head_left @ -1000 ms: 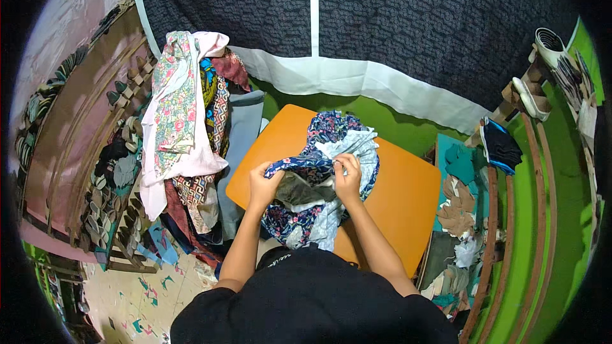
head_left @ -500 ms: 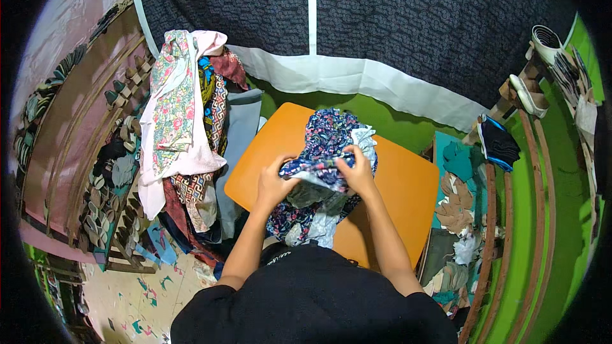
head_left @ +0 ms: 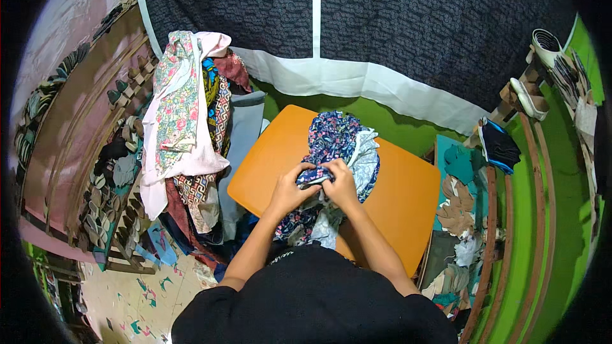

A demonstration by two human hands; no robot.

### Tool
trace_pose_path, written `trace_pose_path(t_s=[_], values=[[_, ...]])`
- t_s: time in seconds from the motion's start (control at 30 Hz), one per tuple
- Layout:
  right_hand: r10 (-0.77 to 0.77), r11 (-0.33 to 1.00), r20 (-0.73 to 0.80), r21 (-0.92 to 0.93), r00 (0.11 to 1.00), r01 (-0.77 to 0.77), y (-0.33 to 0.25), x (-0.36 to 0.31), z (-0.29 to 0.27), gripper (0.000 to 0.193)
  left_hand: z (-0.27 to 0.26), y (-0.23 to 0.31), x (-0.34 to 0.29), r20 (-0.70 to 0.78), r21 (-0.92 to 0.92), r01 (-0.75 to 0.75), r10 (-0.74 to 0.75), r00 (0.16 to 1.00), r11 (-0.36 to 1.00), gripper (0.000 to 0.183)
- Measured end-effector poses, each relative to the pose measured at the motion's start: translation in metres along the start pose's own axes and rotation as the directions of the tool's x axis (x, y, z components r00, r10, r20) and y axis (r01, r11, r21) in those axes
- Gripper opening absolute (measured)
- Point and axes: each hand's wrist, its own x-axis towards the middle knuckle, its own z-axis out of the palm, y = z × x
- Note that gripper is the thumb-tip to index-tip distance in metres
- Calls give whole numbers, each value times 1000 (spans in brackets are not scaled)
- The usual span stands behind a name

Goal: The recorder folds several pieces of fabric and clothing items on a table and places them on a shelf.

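Observation:
A dark blue floral garment (head_left: 333, 135) with a pale underside lies bunched on the orange table (head_left: 408, 178), and part of it hangs over the near edge toward my body. My left hand (head_left: 294, 186) pinches a fold of it from the left side. Close beside, my right hand (head_left: 341, 186) grips the same fold, thumb and fingers pressed on the cloth. The hands almost meet at the middle of the garment. Its lower part is partly hidden under my hands and wrists.
A chair back draped with floral and patterned clothes (head_left: 182, 114) stands left of the table. Wooden racks with shoe parts (head_left: 95, 216) line the left. At right, a teal board (head_left: 456, 165) carries fabric scraps beside wooden rails (head_left: 539, 204). A dark curtain (head_left: 395, 32) hangs behind.
My hands have come closer together, the left moving right and the right slightly left and nearer. The stretched edge of the garment is now gathered between them.

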Motion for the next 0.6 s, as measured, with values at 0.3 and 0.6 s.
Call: trace_pose_path(t_s=[0.3, 0.6], values=[[122, 993, -226, 33, 967, -118, -4, 14, -34, 13, -6, -26, -7, -120, 298, 80, -46, 992, 951, 37], [154, 949, -400, 315, 904, -22, 39, 72, -96, 15, -9, -128, -25, -438, 437, 351, -144, 887, 828, 26]])
